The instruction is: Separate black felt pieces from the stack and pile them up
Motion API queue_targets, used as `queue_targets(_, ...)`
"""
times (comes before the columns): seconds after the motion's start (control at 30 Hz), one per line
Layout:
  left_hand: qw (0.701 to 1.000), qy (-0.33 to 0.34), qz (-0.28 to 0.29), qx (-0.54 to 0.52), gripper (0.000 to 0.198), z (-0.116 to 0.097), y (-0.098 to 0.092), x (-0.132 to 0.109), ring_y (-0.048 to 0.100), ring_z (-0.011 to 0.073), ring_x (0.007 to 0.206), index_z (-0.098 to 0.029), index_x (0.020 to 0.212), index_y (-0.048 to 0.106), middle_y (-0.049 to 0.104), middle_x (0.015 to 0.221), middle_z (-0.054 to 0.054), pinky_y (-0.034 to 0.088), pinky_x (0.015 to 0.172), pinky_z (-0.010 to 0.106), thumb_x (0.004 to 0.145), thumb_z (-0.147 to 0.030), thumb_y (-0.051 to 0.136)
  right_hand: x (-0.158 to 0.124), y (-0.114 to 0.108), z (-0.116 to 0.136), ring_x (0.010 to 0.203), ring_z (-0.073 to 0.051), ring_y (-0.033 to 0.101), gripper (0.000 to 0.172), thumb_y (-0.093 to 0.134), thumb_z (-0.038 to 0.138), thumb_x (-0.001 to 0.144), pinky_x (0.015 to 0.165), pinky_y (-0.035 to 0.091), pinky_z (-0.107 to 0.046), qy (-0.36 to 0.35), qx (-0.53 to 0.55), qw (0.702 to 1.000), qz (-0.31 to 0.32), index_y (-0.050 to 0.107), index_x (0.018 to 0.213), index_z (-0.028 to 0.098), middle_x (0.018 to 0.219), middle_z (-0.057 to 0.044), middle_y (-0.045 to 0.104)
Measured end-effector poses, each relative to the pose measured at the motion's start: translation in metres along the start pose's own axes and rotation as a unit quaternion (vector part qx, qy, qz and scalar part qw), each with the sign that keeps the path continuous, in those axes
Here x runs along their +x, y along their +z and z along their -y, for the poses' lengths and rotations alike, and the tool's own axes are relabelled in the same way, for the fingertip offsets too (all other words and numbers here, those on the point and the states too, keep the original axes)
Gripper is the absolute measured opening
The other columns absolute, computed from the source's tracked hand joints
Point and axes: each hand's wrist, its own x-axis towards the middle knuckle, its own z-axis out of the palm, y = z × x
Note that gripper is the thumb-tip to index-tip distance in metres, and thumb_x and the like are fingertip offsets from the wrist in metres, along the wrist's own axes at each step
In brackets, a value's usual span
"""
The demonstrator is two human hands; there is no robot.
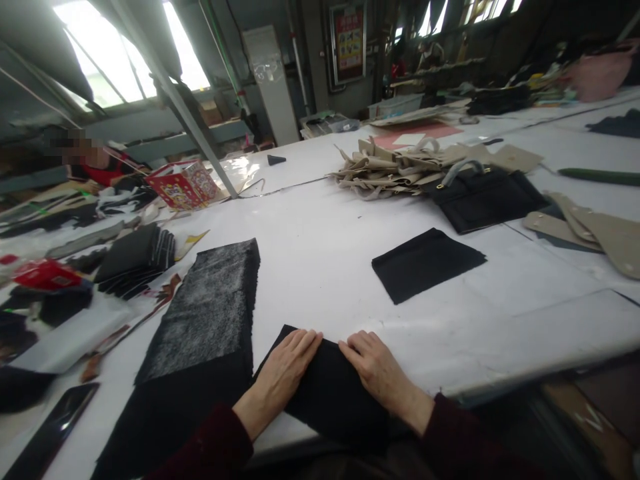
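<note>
A black fabric piece (pixel 335 393) lies at the table's front edge, its near part reaching down toward my body. My left hand (pixel 293 363) is closed on its far edge, fingers together. At the same edge, a little to the right, my right hand (pixel 375 367) has curled fingers pinching the cloth. What lies under the fingertips is hidden. Left of my hands rests a stack of black fabric (pixel 200 313), its upper part speckled grey. Another flat black piece (pixel 425 263) lies apart, ahead and to the right.
A black handbag (pixel 487 197) sits beside a heap of beige pieces (pixel 390 170) farther back. Beige flaps (pixel 595 227) lie at the right. Leftward are a phone-like dark slab (pixel 53 433), folded black cloth (pixel 135 260), a red patterned box (pixel 185 185) and a slanting pole (pixel 175 100). Another person (pixel 95 157) sits beyond.
</note>
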Motion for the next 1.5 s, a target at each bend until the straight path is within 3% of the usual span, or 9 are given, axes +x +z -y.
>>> queue_targets(0.27,0.999,-0.001,0.026,0.030,0.068,-0.011,-0.005,0.007,0.053,0.0230,0.111,-0.024,0.149,0.032,0.055,0.120,0.008,0.041,0.103,0.039,0.087,0.000,0.042,-0.011,-0.010,-0.004,0.089,-0.021,0.049,0.034,0.051,0.003,0.088,0.081,0.039,-0.036,0.002,-0.015,1.000,0.013,0.059,0.121,0.013,0.095,-0.007,0.057)
queue_targets(0.4,0.999,0.029,0.015,0.022,0.064,-0.013,-0.003,0.008,0.048,0.0217,0.122,-0.020,0.148,0.034,0.051,0.134,0.008,0.034,0.110,0.038,0.087,0.001,0.041,-0.014,-0.017,-0.007,0.086,-0.021,0.048,0.032,0.051,0.004,0.089,0.077,0.038,-0.035,-0.011,-0.026,0.999,0.014,0.059,0.119,0.012,0.092,-0.007,0.056)
queue_targets(0.5,0.999,0.037,0.028,0.011,0.063,-0.015,-0.003,0.011,0.051,0.0203,0.118,-0.017,0.147,0.034,0.054,0.132,0.008,0.037,0.108,0.034,0.087,0.001,0.039,-0.018,-0.020,-0.009,0.085,-0.022,0.047,0.032,0.050,0.004,0.088,0.075,0.037,-0.036,-0.019,-0.039,0.999,0.021,0.059,0.118,0.011,0.091,-0.007,0.056)
queue_targets(0.7,0.998,0.022,0.041,0.035,0.072,-0.025,-0.009,0.017,0.054,0.0230,0.113,-0.026,0.150,0.029,0.054,0.126,0.008,0.042,0.103,0.039,0.084,0.001,0.042,-0.025,-0.024,-0.013,0.086,-0.022,0.047,0.026,0.050,0.007,0.091,0.075,0.036,-0.036,-0.017,-0.051,0.998,0.023,0.059,0.116,0.011,0.092,-0.007,0.055)
queue_targets(0.87,0.998,0.053,0.024,-0.013,0.067,-0.030,-0.004,0.019,0.049,0.0223,0.121,-0.020,0.148,0.032,0.052,0.132,0.008,0.038,0.109,0.038,0.085,0.000,0.040,-0.030,-0.029,-0.014,0.084,-0.021,0.047,0.021,0.050,0.010,0.094,0.074,0.036,-0.035,-0.010,-0.046,0.999,0.026,0.059,0.113,0.013,0.090,-0.006,0.055)
queue_targets(0.97,0.998,0.045,0.031,-0.023,0.069,-0.035,-0.004,0.022,0.051,0.0217,0.116,-0.018,0.150,0.029,0.055,0.126,0.009,0.042,0.104,0.035,0.084,0.001,0.039,-0.032,-0.031,-0.014,0.084,-0.022,0.046,0.020,0.049,0.012,0.096,0.075,0.036,-0.036,-0.009,-0.052,0.998,0.033,0.060,0.112,0.013,0.090,-0.006,0.054)
queue_targets(1.13,0.998,0.033,0.044,0.006,0.073,-0.043,-0.005,0.028,0.054,0.0234,0.107,-0.022,0.152,0.026,0.058,0.115,0.008,0.044,0.101,0.041,0.084,-0.001,0.042,-0.035,-0.035,-0.016,0.085,-0.022,0.046,0.019,0.048,0.013,0.097,0.076,0.036,-0.037,-0.003,-0.059,0.997,0.047,0.059,0.112,0.013,0.090,-0.005,0.053)
queue_targets(1.33,0.997,0.079,0.002,-0.005,0.067,-0.040,0.007,0.027,0.048,0.0245,0.120,-0.016,0.148,0.033,0.051,0.134,0.011,0.042,0.106,0.039,0.084,0.001,0.040,-0.037,-0.040,-0.018,0.084,-0.022,0.045,0.017,0.047,0.013,0.097,0.076,0.036,-0.037,-0.014,-0.067,0.996,0.053,0.060,0.109,0.012,0.090,-0.005,0.053)
queue_targets(1.5,0.998,0.068,0.013,-0.002,0.075,-0.048,0.008,0.030,0.051,0.0240,0.114,-0.015,0.151,0.026,0.055,0.127,0.010,0.044,0.102,0.038,0.080,0.005,0.037,-0.042,-0.043,-0.019,0.082,-0.021,0.046,0.020,0.048,0.010,0.095,0.076,0.037,-0.037,-0.019,-0.072,0.997,0.036,0.060,0.111,0.010,0.089,-0.006,0.054)
